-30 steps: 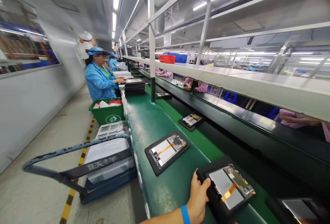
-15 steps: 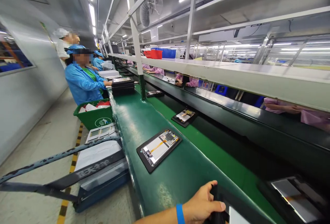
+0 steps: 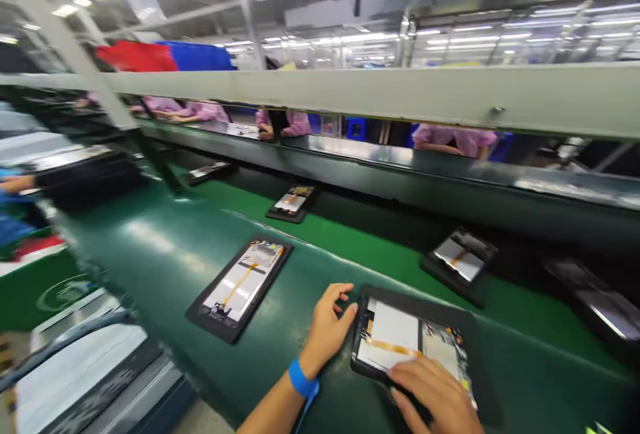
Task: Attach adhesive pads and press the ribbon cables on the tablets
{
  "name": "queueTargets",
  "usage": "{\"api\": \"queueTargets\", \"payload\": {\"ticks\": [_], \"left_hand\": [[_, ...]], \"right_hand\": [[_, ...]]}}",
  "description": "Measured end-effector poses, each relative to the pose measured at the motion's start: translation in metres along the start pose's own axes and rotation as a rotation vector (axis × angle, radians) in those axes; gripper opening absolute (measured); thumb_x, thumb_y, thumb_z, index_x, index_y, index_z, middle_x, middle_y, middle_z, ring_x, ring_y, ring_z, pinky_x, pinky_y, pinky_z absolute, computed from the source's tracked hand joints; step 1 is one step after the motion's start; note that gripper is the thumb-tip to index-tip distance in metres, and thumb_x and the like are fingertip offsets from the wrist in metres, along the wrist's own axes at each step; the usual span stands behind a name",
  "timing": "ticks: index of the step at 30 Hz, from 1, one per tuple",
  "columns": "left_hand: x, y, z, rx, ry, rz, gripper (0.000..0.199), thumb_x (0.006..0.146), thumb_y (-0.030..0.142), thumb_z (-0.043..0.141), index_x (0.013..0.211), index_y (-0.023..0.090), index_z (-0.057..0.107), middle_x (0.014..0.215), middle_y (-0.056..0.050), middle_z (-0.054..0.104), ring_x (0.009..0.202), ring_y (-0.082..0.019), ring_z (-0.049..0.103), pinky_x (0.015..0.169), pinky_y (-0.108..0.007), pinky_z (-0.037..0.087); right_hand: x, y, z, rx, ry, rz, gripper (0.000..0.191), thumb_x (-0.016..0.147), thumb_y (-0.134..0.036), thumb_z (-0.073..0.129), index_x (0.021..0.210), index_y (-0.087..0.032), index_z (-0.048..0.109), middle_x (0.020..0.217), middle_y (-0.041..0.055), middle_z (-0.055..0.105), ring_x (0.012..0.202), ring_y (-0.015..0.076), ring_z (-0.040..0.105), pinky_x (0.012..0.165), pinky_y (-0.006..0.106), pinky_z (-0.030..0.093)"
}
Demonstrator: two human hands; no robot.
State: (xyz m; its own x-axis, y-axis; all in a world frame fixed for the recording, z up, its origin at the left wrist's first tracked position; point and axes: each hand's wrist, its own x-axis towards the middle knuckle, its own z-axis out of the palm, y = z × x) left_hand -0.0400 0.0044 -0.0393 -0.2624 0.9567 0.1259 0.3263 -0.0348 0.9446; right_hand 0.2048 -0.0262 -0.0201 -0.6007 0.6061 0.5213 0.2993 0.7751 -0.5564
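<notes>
An open tablet [image 3: 395, 324] with a white battery, an orange ribbon and a circuit board lies in a black tray on the green bench. My left hand [image 3: 331, 324], with a blue wristband, is at the tray's left edge, thumb and fingers apart and holding nothing. Over the tablet's lower edge rests my right hand [image 3: 435, 391], fingertips near the orange ribbon; whether it pinches anything is hidden. Another open tablet [image 3: 243, 284] sits in its black tray to the left.
Beyond the bench, a green conveyor [image 3: 345, 244] carries several trays, among them one holding a tablet [image 3: 460, 257]. A green bin [image 3: 55, 291] stands at the left. People in pink sleeves sit across the line.
The view has swung right. The tray my left hand gripped now lies flat on the bench, and that hand has let go. My right hand has come into view over the tablet.
</notes>
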Motion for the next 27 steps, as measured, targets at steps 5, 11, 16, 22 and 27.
{"api": "queueTargets", "payload": {"ticks": [5,11,16,22,27], "left_hand": [[-0.002,-0.004,0.0,0.103,-0.152,0.08,0.024,0.083,0.02,0.057,0.103,0.021,0.069,0.1,-0.005,0.067,0.083,-0.019,0.061,0.069,-0.033,0.049],[-0.009,-0.005,0.002,0.228,-0.19,0.199,0.015,0.084,0.016,0.057,0.093,0.027,0.062,0.091,-0.003,0.063,0.076,-0.018,0.057,0.07,-0.036,0.05],[-0.013,-0.004,0.008,0.299,-0.181,0.259,0.021,0.081,0.014,0.061,0.095,0.029,0.056,0.097,-0.005,0.06,0.076,-0.019,0.056,0.071,-0.038,0.052],[-0.021,0.011,0.014,0.415,-0.135,0.278,0.022,0.077,0.009,0.06,0.092,0.026,0.059,0.094,-0.003,0.061,0.084,-0.018,0.062,0.076,-0.034,0.054],[-0.025,0.016,0.024,0.563,-0.038,0.24,0.018,0.073,0.013,0.066,0.088,0.024,0.063,0.092,0.001,0.063,0.082,-0.015,0.064,0.072,-0.028,0.053]], "right_hand": [[0.027,-0.009,-0.009,-0.278,-0.007,-0.009,0.02,0.101,-0.016,0.048,0.109,-0.02,0.066,0.1,0.007,0.073,0.085,0.0194,0.066,0.076,0.033,0.051],[0.027,-0.004,0.013,-0.482,-0.212,0.007,0.039,0.095,-0.036,0.068,0.129,-0.02,0.06,0.12,0.0085,0.07,0.104,0.0263,0.061,0.092,0.043,0.044],[0.021,0.008,0.022,-0.643,-0.183,0.04,0.053,0.091,-0.052,0.07,0.129,-0.017,0.061,0.119,0.0094,0.07,0.105,0.0274,0.06,0.096,0.045,0.039],[0.014,0.01,0.028,-0.671,0.004,-0.004,0.042,0.101,-0.05,0.051,0.123,-0.018,0.066,0.115,0.0104,0.073,0.104,0.0275,0.06,0.098,0.046,0.036],[0.008,0.026,0.044,-0.606,0.079,-0.03,0.046,0.105,-0.047,0.035,0.121,-0.019,0.068,0.116,0.0124,0.074,0.104,0.03,0.062,0.094,0.049,0.038]]}}
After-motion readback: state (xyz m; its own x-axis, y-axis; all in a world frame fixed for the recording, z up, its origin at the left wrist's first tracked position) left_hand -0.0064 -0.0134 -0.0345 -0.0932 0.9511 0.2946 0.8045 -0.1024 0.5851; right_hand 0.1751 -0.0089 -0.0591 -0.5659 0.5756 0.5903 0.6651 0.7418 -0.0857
